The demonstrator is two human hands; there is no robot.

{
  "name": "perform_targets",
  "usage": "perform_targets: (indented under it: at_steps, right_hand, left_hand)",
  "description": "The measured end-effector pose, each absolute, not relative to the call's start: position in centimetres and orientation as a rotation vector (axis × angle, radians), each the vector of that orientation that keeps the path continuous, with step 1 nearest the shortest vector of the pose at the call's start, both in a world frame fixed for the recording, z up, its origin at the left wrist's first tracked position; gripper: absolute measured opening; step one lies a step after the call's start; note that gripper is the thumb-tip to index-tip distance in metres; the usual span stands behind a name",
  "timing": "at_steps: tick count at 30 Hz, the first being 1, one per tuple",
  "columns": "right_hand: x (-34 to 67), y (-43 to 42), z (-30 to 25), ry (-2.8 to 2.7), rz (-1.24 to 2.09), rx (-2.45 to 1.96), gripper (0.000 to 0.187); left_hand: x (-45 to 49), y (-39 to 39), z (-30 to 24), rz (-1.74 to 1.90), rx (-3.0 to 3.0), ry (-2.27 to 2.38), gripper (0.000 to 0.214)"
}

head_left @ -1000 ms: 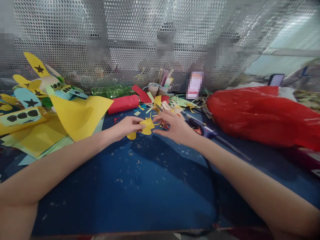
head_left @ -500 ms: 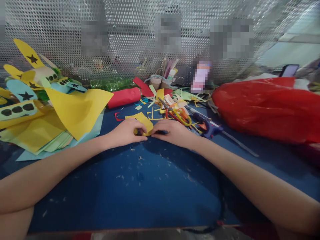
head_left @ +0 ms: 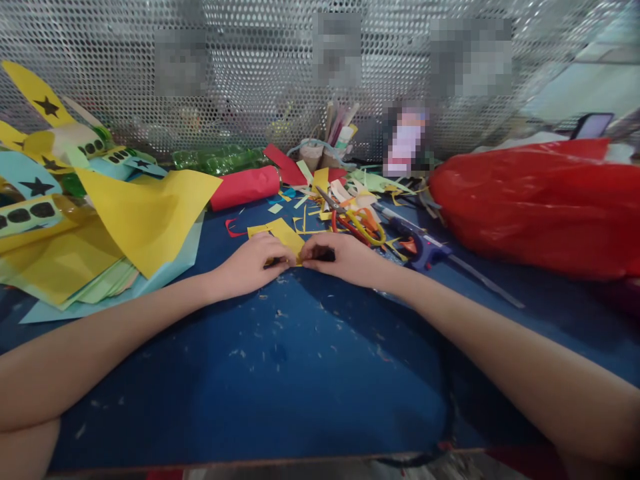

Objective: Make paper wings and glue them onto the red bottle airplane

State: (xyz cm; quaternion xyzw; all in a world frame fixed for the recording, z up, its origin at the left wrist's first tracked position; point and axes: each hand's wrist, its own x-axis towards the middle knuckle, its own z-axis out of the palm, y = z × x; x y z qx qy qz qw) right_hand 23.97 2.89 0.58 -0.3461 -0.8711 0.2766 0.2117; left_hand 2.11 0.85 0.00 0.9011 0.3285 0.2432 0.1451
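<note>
A small piece of yellow paper (head_left: 281, 235) lies on the blue table (head_left: 280, 373) at the centre. My left hand (head_left: 250, 261) rests closed on its near left edge, fingers pinched on the paper. My right hand (head_left: 336, 257) meets it from the right, fingers curled and pinching the same edge. The fingertips of both hands almost touch. The near part of the paper is hidden under my fingers.
Scissors with yellow and orange handles (head_left: 357, 223) and a blue glue gun (head_left: 419, 244) lie just beyond my right hand among paper scraps. A red roll (head_left: 245, 187) and yellow sheets (head_left: 145, 213) sit left. A red plastic bag (head_left: 540, 200) fills the right. Perforated metal screen (head_left: 250, 73) behind.
The yellow piece, held up a second ago, has come down flat onto the table. Both hands have closed in on its near edge and stayed pressed there.
</note>
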Motion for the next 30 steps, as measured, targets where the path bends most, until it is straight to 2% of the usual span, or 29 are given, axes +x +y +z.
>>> perform_targets:
  at_steps: [3, 7, 15, 24, 30]
  right_hand:
    - [24.1, 3.0, 0.5, -2.444, 0.786, -0.873, 0.009]
    - [24.2, 2.9, 0.5, -2.553, 0.585, -0.776, 0.016]
    - [24.2, 2.7, 0.4, -2.586, 0.332, -0.668, 0.013]
    - [23.8, 2.2, 0.7, -2.703, -0.211, -0.571, 0.025]
    - [23.7, 2.0, 0.7, -2.750, -0.393, -0.564, 0.030]
  left_hand:
    - [2.1, 0.9, 0.0, 0.695, 2.582, 0.993, 0.013]
    - [2.1, 0.9, 0.0, 0.686, 2.565, 1.031, 0.011]
    - [2.0, 0.7, 0.2, 0.670, 2.534, 1.063, 0.009]
    - [2.0, 0.6, 0.3, 0.677, 2.531, 1.102, 0.008]
    - [2.0, 0.7, 0.1, 0.700, 2.562, 1.117, 0.012]
